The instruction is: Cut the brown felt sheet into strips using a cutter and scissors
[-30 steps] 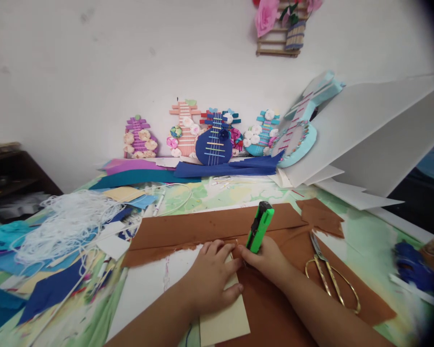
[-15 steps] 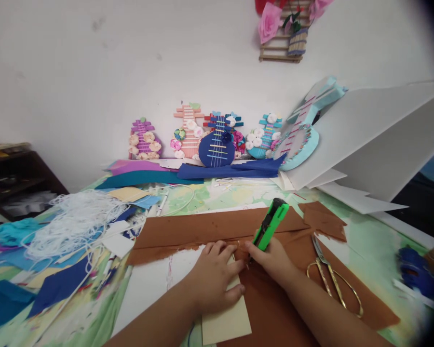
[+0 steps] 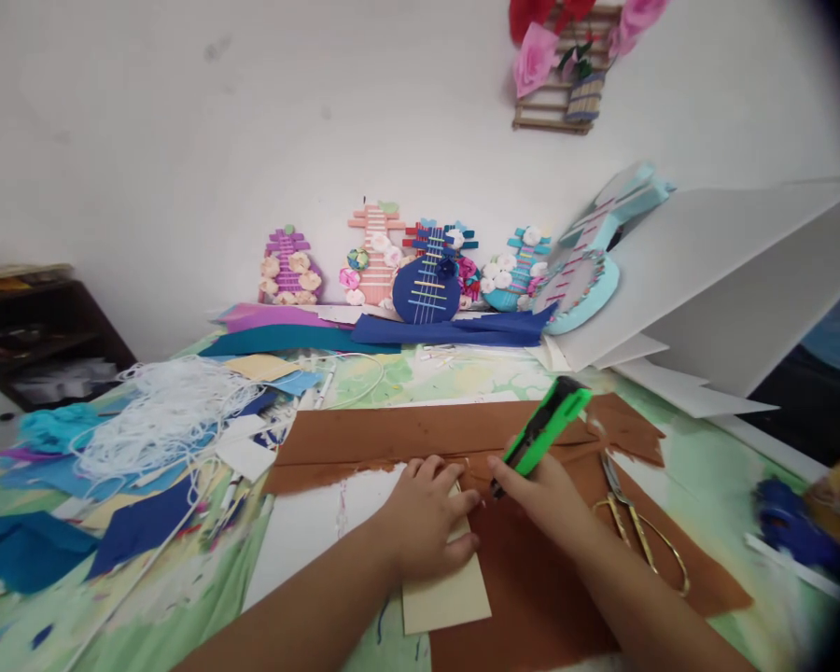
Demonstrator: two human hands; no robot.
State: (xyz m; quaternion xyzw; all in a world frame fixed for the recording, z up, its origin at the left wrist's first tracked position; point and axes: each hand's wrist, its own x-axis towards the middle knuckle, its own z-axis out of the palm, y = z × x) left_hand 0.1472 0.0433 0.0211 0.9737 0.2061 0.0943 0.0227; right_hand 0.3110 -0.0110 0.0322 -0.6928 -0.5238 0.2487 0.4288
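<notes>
My right hand point(image 3: 550, 499) grips a green utility knife point(image 3: 547, 429), its black end tilted up and to the right, its tip low over the brown paper point(image 3: 518, 579). Beside it my left hand point(image 3: 430, 523) lies with fingers spread, pressing on a cream-coloured card strip point(image 3: 452, 602). The strip rests over the edge between a white sheet point(image 3: 301, 541) and the brown paper. Gold-handled scissors point(image 3: 631, 523) lie partly opened on the brown paper, right of my right hand.
A heap of white cord point(image 3: 172, 415) and blue paper scraps point(image 3: 144, 523) cover the left side. Small lute-shaped crafts point(image 3: 427, 285) stand along the wall. Large white boards point(image 3: 672, 271) lean at the right, near a blue tape dispenser-like object point(image 3: 788, 523).
My right hand has shifted slightly right with the knife, which leans further over, its tip now away from my left fingers. The left hand stays on the card strip. The view has shifted a little.
</notes>
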